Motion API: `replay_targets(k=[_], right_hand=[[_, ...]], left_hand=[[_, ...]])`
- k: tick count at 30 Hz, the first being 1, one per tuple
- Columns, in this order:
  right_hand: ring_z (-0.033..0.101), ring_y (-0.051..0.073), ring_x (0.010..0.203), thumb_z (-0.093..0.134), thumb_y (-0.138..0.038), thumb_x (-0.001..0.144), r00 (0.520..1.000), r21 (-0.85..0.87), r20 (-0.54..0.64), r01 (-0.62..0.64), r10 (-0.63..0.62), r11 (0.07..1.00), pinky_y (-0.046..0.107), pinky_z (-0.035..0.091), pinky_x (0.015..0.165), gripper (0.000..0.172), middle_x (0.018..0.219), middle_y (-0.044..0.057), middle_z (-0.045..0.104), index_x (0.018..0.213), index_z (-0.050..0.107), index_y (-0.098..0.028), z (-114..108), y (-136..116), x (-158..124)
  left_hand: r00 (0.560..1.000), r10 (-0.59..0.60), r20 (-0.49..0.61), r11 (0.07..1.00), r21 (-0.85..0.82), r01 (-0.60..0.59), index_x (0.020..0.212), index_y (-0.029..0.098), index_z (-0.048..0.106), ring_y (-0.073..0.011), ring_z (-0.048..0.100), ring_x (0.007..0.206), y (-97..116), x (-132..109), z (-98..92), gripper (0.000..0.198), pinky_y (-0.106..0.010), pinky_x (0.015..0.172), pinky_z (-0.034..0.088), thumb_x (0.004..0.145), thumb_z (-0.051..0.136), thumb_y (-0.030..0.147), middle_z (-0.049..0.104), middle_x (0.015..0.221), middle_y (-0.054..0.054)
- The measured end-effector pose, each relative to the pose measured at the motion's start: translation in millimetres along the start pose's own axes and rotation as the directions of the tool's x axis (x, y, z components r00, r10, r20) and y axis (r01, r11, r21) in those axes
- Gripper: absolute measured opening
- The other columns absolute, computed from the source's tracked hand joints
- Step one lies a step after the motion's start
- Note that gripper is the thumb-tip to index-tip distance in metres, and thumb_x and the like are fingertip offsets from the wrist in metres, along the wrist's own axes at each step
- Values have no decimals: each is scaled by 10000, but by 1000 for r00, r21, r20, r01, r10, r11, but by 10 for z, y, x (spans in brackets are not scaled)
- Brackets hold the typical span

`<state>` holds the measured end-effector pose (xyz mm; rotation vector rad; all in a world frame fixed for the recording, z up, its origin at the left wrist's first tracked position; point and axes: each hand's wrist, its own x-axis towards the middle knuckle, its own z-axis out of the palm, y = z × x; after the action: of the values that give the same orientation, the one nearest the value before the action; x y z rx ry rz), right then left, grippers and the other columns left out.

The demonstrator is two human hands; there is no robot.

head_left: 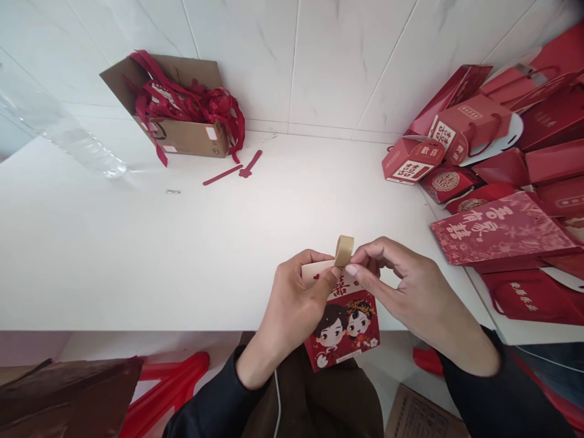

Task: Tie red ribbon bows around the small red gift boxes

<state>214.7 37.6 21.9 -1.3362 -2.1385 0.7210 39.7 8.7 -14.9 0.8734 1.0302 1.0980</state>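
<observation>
Both hands are at a red and cream gift box (344, 331) printed with two cartoon figures, held over the table's front edge. A loop of gold ribbon (345, 248) stands up from its top edge. My left hand (303, 298) grips the box's top left part, thumb on the front face near the ribbon's base. My right hand (395, 277) has thumb and forefinger together at the right side of the ribbon's base. Whether the right fingertips pinch the ribbon or the box edge is hard to see.
On the white table (137, 261), a cardboard box (187, 139) of red ribbons stands by the wall. Red strips (245, 172) lie before it. A clear plastic bottle (68, 134) is at left. Several red gift boxes (506, 228) crowd the right. A red stool (168, 389) shows below.
</observation>
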Motion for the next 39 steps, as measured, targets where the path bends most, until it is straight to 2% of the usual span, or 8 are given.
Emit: replay_targets(k=[12,19,26,29,33,39], right_hand=[[570,116,647,660,-249,949,998,46,31,-51,50,998,234,440,610,55,751,-67,628,914,621,-270,-11,12,29],[546,107,615,619,-176,937,999,-29,-52,13,-15,999,228,431,576,95,738,-55,607,876,605,-247,36,-15,45],[586,115,663,632,-157,900,995,-62,-75,55,-59,997,234,471,624,81,799,-29,628,901,596,-229,96,-7,48],[589,126,661,627,-172,902,995,-49,-73,57,-61,997,246,482,624,70,794,-24,627,893,593,-233,97,0,55],[598,147,675,622,-189,904,998,-46,-48,36,-38,998,273,497,638,61,796,-13,628,890,590,-240,84,-2,63],[609,159,719,626,-205,925,1000,-20,-6,7,-7,1000,283,508,672,51,842,-5,639,923,596,-246,84,26,54]], left_hand=[[1000,1,-3,1000,25,-1,948,143,637,-61,243,510,-24,8,-19,267,-216,467,182,898,701,397,395,555,78],[1000,14,8,999,52,-14,914,161,636,-64,231,516,-32,13,-33,269,-224,472,174,903,694,424,377,565,80],[999,41,-36,996,77,-38,899,164,627,-77,375,573,-39,20,-13,243,-218,532,308,911,688,400,522,653,45],[1000,26,-1,997,74,-26,919,179,593,-74,373,571,-20,-10,-15,228,-219,552,318,939,658,398,525,654,58],[999,-23,32,999,49,21,963,190,569,-93,469,623,15,-43,-23,201,-231,600,366,965,620,384,594,707,39],[998,-56,20,998,30,56,965,188,584,-98,491,619,-9,-31,-44,199,-231,595,376,961,620,384,584,701,37]])
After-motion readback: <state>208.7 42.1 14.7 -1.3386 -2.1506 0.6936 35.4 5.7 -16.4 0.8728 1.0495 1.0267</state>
